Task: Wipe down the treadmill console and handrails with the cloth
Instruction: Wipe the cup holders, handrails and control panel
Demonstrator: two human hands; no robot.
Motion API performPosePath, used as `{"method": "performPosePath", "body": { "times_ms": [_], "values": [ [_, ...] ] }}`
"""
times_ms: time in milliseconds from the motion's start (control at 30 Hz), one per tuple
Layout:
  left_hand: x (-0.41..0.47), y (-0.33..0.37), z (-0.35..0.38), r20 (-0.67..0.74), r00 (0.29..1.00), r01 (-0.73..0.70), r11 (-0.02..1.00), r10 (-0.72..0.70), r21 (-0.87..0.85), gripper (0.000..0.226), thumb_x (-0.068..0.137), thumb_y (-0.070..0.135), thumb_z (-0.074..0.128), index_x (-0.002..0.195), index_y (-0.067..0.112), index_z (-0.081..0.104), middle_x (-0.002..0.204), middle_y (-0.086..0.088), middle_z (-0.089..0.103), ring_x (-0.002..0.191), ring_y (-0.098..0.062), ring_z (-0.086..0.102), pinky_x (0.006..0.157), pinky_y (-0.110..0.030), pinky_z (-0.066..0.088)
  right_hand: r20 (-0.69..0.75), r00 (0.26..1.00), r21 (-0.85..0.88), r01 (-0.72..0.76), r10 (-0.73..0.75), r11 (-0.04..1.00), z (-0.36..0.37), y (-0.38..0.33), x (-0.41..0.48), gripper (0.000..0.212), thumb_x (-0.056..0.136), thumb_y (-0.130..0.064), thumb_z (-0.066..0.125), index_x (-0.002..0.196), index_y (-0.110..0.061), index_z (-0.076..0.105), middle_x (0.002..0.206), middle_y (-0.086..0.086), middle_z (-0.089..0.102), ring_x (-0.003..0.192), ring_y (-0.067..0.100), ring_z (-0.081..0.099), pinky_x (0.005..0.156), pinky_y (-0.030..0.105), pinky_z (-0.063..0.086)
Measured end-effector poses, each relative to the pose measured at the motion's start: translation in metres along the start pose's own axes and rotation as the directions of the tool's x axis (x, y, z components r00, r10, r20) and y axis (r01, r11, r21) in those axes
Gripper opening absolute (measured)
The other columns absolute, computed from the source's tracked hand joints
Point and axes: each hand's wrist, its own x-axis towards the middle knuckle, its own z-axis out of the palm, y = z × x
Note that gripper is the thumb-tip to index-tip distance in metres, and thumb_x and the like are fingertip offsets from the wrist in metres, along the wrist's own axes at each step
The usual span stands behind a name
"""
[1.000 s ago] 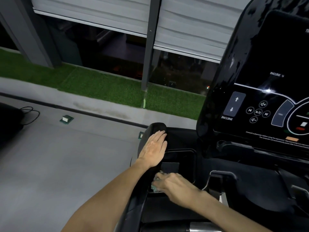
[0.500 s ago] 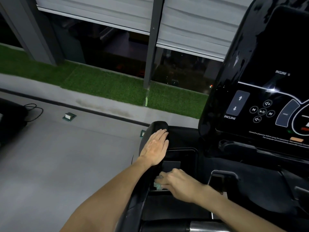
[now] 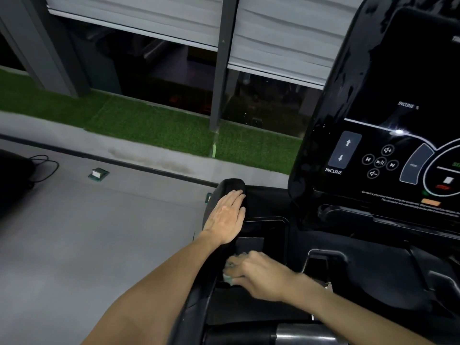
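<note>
since half a second ago the right hand [image 3: 261, 276] has shifted only slightly with the cloth [image 3: 227, 278], a touch nearer the person, while the left hand [image 3: 227, 217] stays where it was. a person stands at a black treadmill in dim light, both bare forearms reaching forward. the left hand lies flat, fingers straight and together, palm down on the rounded front end of the left handrail [image 3: 232, 186]. the right hand, fingers curled, grips the small pale green cloth and presses it into the near left corner of a shallow black tray recess [image 3: 251, 242], just below the left hand and right beside the handrail; only a bit of the cloth shows past the fingertips, and the hand is blurred. to the right rises the glossy console [image 3: 323, 145], its dark screen lit with white markings, among them an up-and-down incline button [image 3: 344, 150] and a ring of media controls [image 3: 379, 161]. left of the machine lies a grey floor [image 3: 74, 232] with a small green and white box [image 3: 98, 174] and a loop of black cable [image 3: 47, 168]. beyond runs a strip of green artificial grass [image 3: 154, 125] under dark windows with half-lowered grey blinds [image 3: 149, 18], split by a grey post [image 3: 219, 70].
</note>
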Motion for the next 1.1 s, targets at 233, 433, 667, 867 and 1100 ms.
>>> {"method": "performPosePath", "body": {
  "times_ms": [233,433,667,867,1100],
  "values": [
    [0.0,-0.003,0.001,0.015,1.0,-0.015,1.0,0.015,0.016,0.048,0.104,0.026,0.034,0.149,0.009,0.033,0.158,-0.003,0.027,0.147,-0.015,0.017,0.121,-0.024,0.005,-0.027,1.0,0.113,0.003,0.0,0.994,-0.022,0.019,-0.052,0.028,0.099,-0.027,0.05,0.122,-0.019,0.064,0.107,-0.007,0.057,0.097,0.011,0.051,0.096,0.028,0.043],
    [-0.001,-0.002,0.002,-0.001,1.0,-0.012,1.0,0.012,0.023,0.048,0.104,0.025,0.033,0.149,0.008,0.034,0.158,-0.003,0.028,0.147,-0.016,0.018,0.121,-0.024,0.005,-0.012,0.998,0.148,-0.057,0.059,0.987,-0.018,0.024,-0.059,0.028,0.1,-0.033,0.047,0.119,-0.021,0.064,0.136,-0.001,0.051,0.131,0.015,0.04,0.11,0.035,0.037],
    [-0.004,-0.001,-0.003,0.014,1.0,-0.02,0.999,0.019,0.048,0.047,0.105,0.023,0.033,0.149,0.007,0.033,0.158,-0.003,0.028,0.147,-0.016,0.017,0.117,-0.018,0.0,-0.047,0.999,0.053,-0.007,0.01,0.999,-0.013,0.041,-0.07,0.026,0.097,-0.007,0.051,0.118,-0.016,0.064,0.113,-0.007,0.058,0.108,0.009,0.054,0.089,0.036,0.05],
    [-0.004,0.001,-0.005,0.008,1.0,-0.012,0.998,0.011,0.062,0.045,0.105,0.021,0.034,0.148,0.008,0.036,0.156,-0.003,0.031,0.147,-0.015,0.02,0.116,-0.017,0.002,-0.142,0.989,-0.214,-0.057,0.027,0.975,-0.022,0.072,-0.085,0.044,0.08,0.008,0.057,0.116,-0.017,0.062,0.122,-0.001,0.055,0.117,0.02,0.052,0.096,0.033,0.047],
    [-0.008,0.008,-0.003,0.07,0.997,-0.036,0.973,0.021,0.228,0.078,0.092,0.048,0.001,0.15,0.004,0.029,0.16,-0.007,0.023,0.149,-0.019,0.016,0.116,-0.022,-0.001,-0.209,0.955,-0.081,-0.231,0.21,0.97,-0.025,0.088,-0.126,0.057,0.095,0.005,0.042,0.144,-0.025,0.043,0.156,-0.007,0.03,0.147,0.012,0.018,0.114,0.035,0.031]
  ]
}}
